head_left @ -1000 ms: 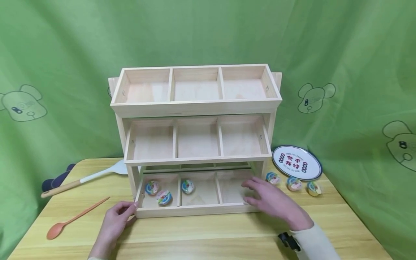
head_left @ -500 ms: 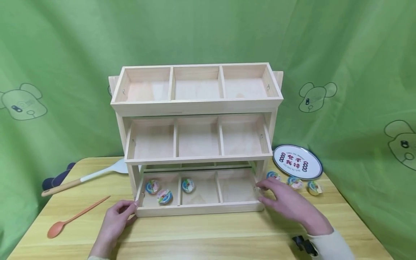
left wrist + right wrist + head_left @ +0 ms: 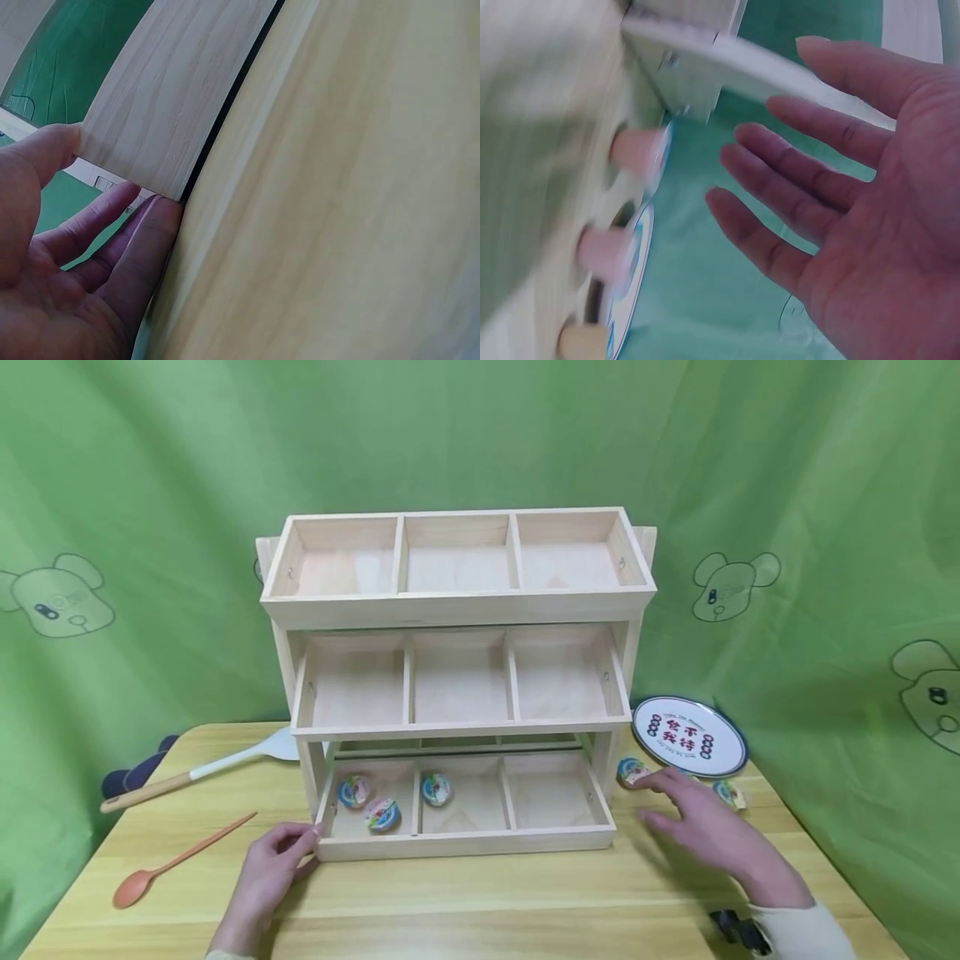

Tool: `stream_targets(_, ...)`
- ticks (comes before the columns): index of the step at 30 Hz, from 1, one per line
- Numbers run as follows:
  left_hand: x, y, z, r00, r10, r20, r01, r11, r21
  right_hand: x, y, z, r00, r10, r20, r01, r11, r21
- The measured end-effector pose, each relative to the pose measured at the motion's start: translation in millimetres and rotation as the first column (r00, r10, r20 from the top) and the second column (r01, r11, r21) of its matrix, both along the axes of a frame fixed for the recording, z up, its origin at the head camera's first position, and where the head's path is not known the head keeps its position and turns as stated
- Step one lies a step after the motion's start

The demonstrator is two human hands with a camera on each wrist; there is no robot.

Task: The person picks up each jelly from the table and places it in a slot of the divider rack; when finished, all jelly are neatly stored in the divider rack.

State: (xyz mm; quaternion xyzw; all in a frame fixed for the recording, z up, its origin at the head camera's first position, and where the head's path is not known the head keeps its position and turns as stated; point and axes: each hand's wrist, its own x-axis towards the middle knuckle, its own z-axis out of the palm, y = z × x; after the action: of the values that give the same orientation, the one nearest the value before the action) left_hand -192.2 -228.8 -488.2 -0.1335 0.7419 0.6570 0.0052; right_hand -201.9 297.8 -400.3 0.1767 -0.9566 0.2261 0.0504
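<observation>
A three-tier wooden rack [image 3: 450,610] stands mid-table, each tier split into three compartments. At the front left corner of its bottom tray [image 3: 465,845], my left hand [image 3: 262,868] grips the end, thumb at the upper edge and fingers lower down. Two small jelly cups [image 3: 382,814] lie in that tray's left compartment, and another jelly cup [image 3: 437,789] in the middle one. My right hand [image 3: 708,827] hovers with spread fingers, holding nothing, by a jelly cup [image 3: 632,771] right of the rack. The right wrist view shows a pink cup [image 3: 607,251] and a yellowish cup [image 3: 583,342] too.
A white oval plate [image 3: 686,737] with red lettering lies behind the right-hand cups. Left of the rack are a white spatula [image 3: 217,768] with a wooden handle and an orange spoon [image 3: 137,887]. A green curtain [image 3: 450,435] hangs behind the table.
My right hand has moved right, from over the bottom tray's right compartment to the cups beside the rack. My left hand stays at the tray corner.
</observation>
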Motion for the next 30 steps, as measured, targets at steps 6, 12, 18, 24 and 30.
stream_targets(6, -0.9, 0.6, -0.2, 1.000, 0.001, -0.006, -0.001, 1.000, 0.004, -1.0, 24.5, -7.1, 0.999, -0.051, -0.020, 0.051, 0.998, 0.032)
stream_targets(12, -0.2, 1.2, 0.2, 1.000, 0.000, -0.005, 0.000, 1.000, 0.006, -4.3, 44.8, -16.8, 0.993, -0.102, -0.054, 0.104, 0.994, 0.035)
stream_targets(18, -0.6, 1.8, 0.9, 1.000, 0.004, -0.015, -0.004, 1.000, 0.012, -11.1, 67.0, -30.4, 0.981, -0.131, -0.146, 0.139, 0.990, 0.041)
stream_targets(24, -1.2, 2.2, 1.2, 1.000, 0.005, -0.020, -0.004, 1.000, 0.020, -16.4, 83.4, -41.1, 0.982, -0.136, -0.131, 0.145, 0.987, 0.065)
stream_targets(30, -1.4, 1.9, 2.0, 1.000, 0.001, -0.011, -0.001, 1.000, 0.015, -21.0, 97.4, -46.5, 0.989, -0.134, -0.064, 0.138, 0.988, 0.063)
